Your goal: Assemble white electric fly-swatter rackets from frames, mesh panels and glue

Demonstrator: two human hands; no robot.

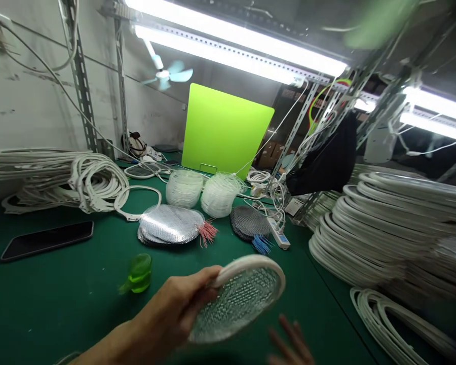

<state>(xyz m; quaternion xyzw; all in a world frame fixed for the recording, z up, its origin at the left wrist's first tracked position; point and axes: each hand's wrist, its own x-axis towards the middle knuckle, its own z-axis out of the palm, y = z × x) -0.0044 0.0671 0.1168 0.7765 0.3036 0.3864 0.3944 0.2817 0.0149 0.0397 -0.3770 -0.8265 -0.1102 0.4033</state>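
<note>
A round white-rimmed mesh frame [247,294] is tilted above the green table, low in the middle of the view. My left hand [175,304] grips its left edge, the thumb on the rim. Beyond the frame's lower right edge is my right hand [291,342], blurred, its fingers spread and apart from the frame. A stack of silvery mesh discs [171,224] with red wires lies farther back. To its right are dark mesh discs [249,222] with blue wires. The green translucent object [140,274] stands left of my left hand.
A phone [47,241] lies at the left, before piled white rings [99,182]. Clear ring stacks [184,188] stand before a lime-green board [226,132]. High white ring stacks [365,223] fill the right side. A power strip [279,235] lies right of the dark discs.
</note>
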